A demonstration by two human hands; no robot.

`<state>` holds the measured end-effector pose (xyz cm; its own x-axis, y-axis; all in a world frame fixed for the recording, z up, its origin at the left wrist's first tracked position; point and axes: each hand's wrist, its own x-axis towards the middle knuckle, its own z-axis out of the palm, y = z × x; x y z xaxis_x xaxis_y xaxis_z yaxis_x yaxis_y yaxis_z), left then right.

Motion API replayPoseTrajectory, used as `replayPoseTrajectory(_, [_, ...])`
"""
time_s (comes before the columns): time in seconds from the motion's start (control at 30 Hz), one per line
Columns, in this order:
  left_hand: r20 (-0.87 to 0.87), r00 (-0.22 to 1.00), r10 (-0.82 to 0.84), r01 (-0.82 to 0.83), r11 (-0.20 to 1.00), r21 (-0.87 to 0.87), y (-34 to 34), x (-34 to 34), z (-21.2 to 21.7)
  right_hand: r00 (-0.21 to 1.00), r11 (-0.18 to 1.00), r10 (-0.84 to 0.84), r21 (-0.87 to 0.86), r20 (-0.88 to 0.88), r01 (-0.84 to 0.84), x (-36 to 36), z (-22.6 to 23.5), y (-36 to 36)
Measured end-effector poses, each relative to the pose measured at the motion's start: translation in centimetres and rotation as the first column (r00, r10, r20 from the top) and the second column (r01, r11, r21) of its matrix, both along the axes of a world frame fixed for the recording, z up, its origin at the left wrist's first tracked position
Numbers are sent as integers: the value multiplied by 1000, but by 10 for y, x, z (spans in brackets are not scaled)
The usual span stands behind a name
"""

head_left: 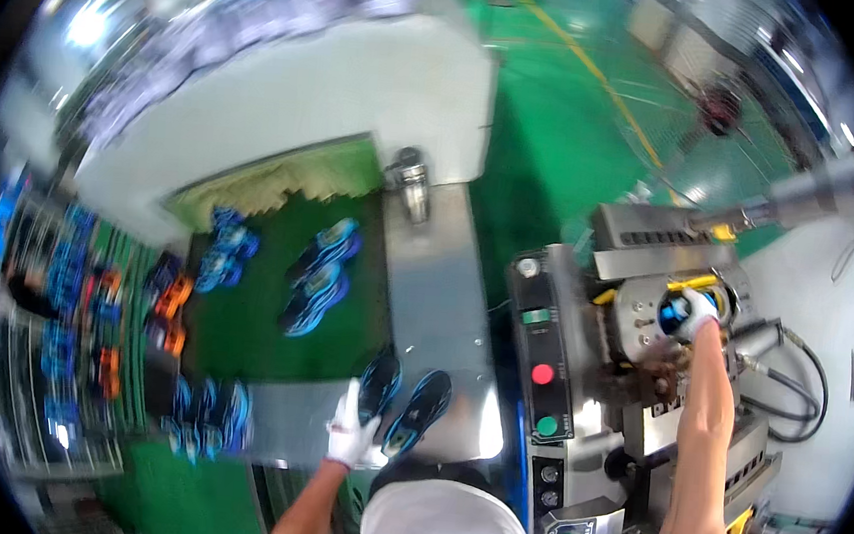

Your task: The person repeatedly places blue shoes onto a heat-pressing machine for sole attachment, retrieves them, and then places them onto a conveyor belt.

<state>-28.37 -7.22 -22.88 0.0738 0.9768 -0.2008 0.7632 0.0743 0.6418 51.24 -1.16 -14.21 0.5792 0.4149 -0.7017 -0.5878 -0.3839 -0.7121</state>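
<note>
My left hand (348, 433), in a white glove, is closed round the heel end of a dark shoe (380, 382) with blue trim, at the near edge of the metal table. A matching shoe (423, 407) lies just to its right. On the right my arm stretches out to a machine (634, 318). There my gloved right hand (701, 315) grips a black and blue shoe (673, 314) amid the machine's metal parts. Motion blur and the glove hide part of that shoe and the fingers.
On a green belt (251, 339) lie more blue shoes (317, 284), coming from an opening in a white housing (300, 91). A steel bottle (414, 181) stands on the metal ledge. Racks of shoes (68, 309) are at left. A button panel (544, 377) fronts the machine; hoses (803, 397) hang beside it.
</note>
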Motion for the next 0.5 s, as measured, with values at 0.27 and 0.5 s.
replayPoseTrajectory(0.27, [110,983,144,-126,980,-156,-25,-50,-59,345,885,294,-117,891,-451,-433,88,-109])
replayPoseTrajectory(0.5, [180,983,30,19,965,-263,8,-56,-38,-228,512,825,-855,517,-86,-474,-70,-152])
